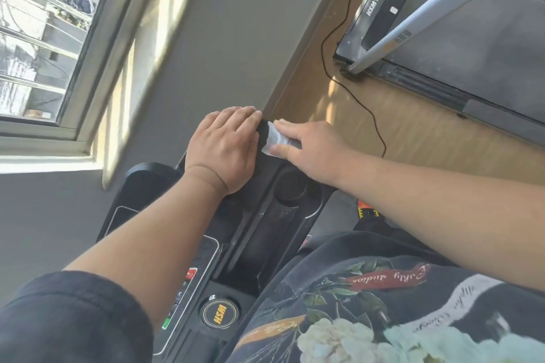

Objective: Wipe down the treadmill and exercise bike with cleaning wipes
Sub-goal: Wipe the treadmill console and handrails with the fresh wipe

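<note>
The treadmill's black console [259,233] runs from the bottom centre up to the middle of the view. My left hand [224,141] lies palm down on its far end, fingers reaching over the edge. Just right of it, my right hand [309,144] pinches a white cleaning wipe [275,138] between thumb and fingers. The wipe is wrapped round a black handle bar [262,130] that sticks out from the console. The treadmill's dark belt and deck [477,47] show at the upper right, with a silver upright [413,23] across them. No exercise bike is in view.
A round cup holder [290,186] sits in the console under my right wrist. An HSM dial [219,314] and buttons lie near the bottom. A black cable [365,103] trails over the wood floor. A window [44,38] and a grey wall are on the left.
</note>
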